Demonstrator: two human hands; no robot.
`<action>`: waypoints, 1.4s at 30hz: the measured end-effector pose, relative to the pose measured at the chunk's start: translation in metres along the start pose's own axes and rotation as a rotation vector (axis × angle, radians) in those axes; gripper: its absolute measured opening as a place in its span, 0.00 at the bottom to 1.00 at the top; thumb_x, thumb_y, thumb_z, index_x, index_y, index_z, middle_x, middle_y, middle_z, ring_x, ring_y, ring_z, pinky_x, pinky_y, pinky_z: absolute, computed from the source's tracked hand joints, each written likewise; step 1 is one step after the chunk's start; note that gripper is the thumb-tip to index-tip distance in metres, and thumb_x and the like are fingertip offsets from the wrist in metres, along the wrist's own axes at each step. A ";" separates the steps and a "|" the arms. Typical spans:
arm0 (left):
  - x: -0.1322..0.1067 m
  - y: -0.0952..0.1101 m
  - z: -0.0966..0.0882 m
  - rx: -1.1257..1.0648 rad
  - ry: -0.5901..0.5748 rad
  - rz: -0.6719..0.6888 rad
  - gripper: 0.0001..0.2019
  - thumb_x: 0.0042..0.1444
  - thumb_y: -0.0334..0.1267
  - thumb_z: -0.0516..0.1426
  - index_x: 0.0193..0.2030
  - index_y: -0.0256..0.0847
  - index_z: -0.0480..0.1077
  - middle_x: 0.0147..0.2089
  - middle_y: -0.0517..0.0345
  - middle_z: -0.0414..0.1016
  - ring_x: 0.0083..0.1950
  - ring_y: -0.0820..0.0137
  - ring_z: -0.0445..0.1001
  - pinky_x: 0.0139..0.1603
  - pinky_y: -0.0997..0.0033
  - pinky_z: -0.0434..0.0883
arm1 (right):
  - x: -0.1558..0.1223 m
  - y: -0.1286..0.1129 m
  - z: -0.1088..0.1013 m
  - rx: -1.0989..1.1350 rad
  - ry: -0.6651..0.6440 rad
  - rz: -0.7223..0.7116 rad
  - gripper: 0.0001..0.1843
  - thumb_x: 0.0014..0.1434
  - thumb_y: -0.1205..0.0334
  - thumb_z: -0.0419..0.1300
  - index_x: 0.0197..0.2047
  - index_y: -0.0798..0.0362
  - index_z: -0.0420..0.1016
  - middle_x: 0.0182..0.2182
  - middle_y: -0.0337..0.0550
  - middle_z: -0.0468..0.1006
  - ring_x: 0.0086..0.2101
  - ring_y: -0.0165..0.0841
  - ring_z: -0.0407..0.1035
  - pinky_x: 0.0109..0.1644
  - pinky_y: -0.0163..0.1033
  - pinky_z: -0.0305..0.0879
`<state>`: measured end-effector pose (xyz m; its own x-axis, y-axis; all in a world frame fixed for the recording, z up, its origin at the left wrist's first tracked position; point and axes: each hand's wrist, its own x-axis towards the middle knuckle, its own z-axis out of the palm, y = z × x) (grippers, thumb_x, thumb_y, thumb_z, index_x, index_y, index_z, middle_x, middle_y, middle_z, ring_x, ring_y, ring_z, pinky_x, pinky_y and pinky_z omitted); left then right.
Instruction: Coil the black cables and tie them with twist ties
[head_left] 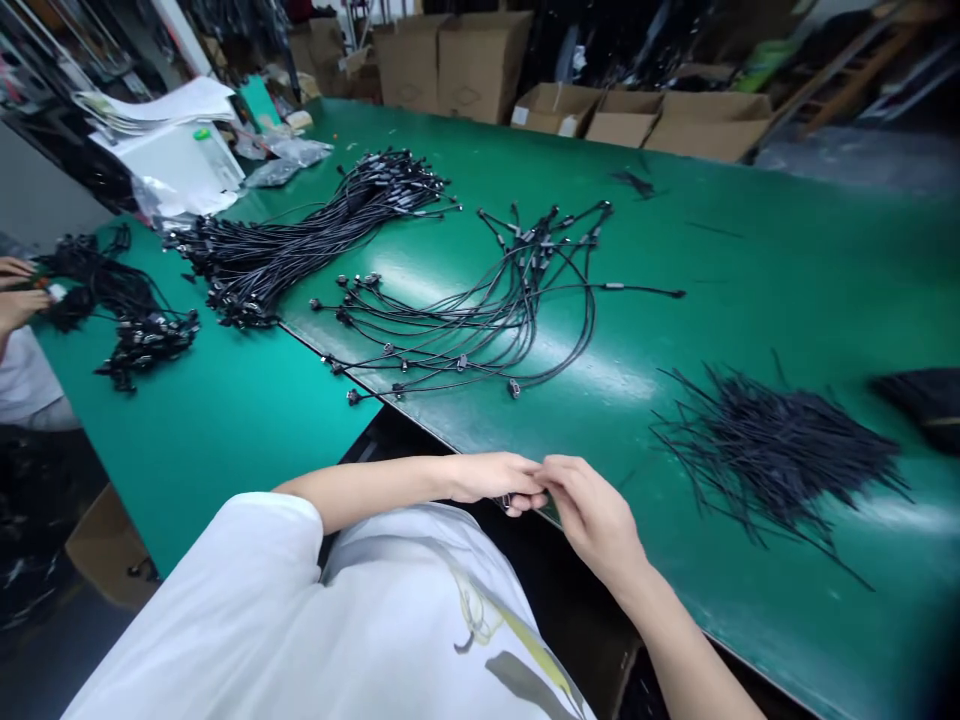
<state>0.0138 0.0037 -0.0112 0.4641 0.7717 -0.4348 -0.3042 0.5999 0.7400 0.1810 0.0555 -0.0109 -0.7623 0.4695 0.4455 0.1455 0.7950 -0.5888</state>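
Note:
My left hand (491,480) and my right hand (592,518) meet just off the near edge of the green workbench (750,250). Their fingertips pinch a small dark part (510,502), mostly hidden by my fingers. Beyond them, a loose spread of black cables with small connectors (465,335) lies on the bench. A tighter bundle of black connector cables (300,235) lies further left. To the right is a heap of short black wires (772,460).
A co-worker's hands (15,290) reach a tangled black cable pile (127,300) on an adjoining green table (202,450). Cardboard boxes (480,65) stand behind the bench. Papers (157,105) and plastic bags (292,160) lie at back left. A black bundle (919,400) sits at the right.

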 end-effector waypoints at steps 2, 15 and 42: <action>-0.003 0.001 0.000 -0.091 -0.037 0.034 0.04 0.56 0.33 0.57 0.32 0.36 0.68 0.30 0.59 0.70 0.24 0.79 0.60 0.27 0.73 0.60 | -0.002 0.000 0.000 0.011 0.048 0.001 0.15 0.63 0.73 0.49 0.45 0.42 0.67 0.37 0.45 0.74 0.37 0.37 0.72 0.39 0.43 0.71; 0.007 -0.013 -0.015 0.157 0.184 -0.029 0.08 0.59 0.28 0.51 0.31 0.36 0.69 0.24 0.65 0.64 0.20 0.80 0.56 0.23 0.74 0.55 | 0.001 0.008 -0.004 -0.619 -0.303 -0.457 0.22 0.58 0.75 0.44 0.50 0.53 0.71 0.33 0.55 0.74 0.32 0.45 0.67 0.33 0.50 0.66; -0.022 0.026 -0.022 1.135 0.112 0.627 0.28 0.64 0.57 0.43 0.44 0.43 0.79 0.38 0.52 0.67 0.42 0.64 0.63 0.49 0.62 0.63 | 0.030 0.013 0.006 -0.059 0.103 0.452 0.15 0.67 0.60 0.47 0.31 0.53 0.69 0.29 0.40 0.74 0.31 0.31 0.66 0.36 0.35 0.57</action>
<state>-0.0225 0.0065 0.0066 0.4124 0.8999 0.1418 0.4518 -0.3372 0.8260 0.1561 0.0772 -0.0094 -0.5479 0.8073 0.2194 0.4864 0.5207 -0.7016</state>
